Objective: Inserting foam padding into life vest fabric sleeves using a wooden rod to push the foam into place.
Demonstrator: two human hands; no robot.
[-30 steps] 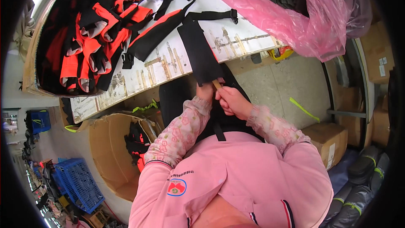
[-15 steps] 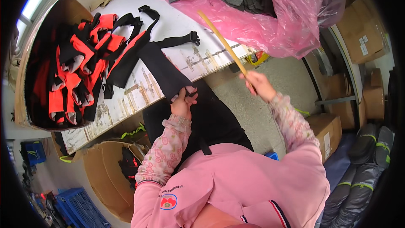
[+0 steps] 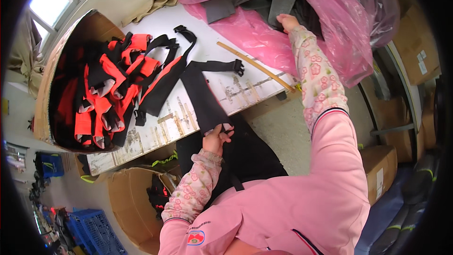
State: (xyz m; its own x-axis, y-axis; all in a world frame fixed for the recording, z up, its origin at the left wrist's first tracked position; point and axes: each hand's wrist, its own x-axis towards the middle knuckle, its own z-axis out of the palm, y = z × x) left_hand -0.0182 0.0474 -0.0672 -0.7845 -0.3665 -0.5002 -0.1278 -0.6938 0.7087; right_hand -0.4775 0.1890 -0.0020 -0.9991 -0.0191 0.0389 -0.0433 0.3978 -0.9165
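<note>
My left hand (image 3: pixel 214 140) is closed on the lower end of a black fabric belt (image 3: pixel 200 97), whose reddish edge and pale inner lining show by the fingers. From there the belt runs up over the table edge to a strap with a black buckle (image 3: pixel 239 68). My right hand (image 3: pixel 289 22) is at the lower edge of a flat grey pad (image 3: pixel 282 5) in the pink plastic bag (image 3: pixel 250 30); its fingers look curled onto that edge, though partly hidden. A flat wooden stick (image 3: pixel 255 65) lies across the table's right edge, apart from both hands.
At left on the worn white table (image 3: pixel 165 130) stands a carton (image 3: pixel 45 108) heaped with black and orange belts (image 3: pixel 113 82). Below it is another open carton (image 3: pixel 127 205), with blue crates (image 3: pixel 94 229) farther left. Boxes (image 3: pixel 384 165) and shelving stand at right.
My right hand has let go of the wooden stick, which now lies on the table, and has reached forward to the grey pads. The left hand keeps its hold on the belt.
</note>
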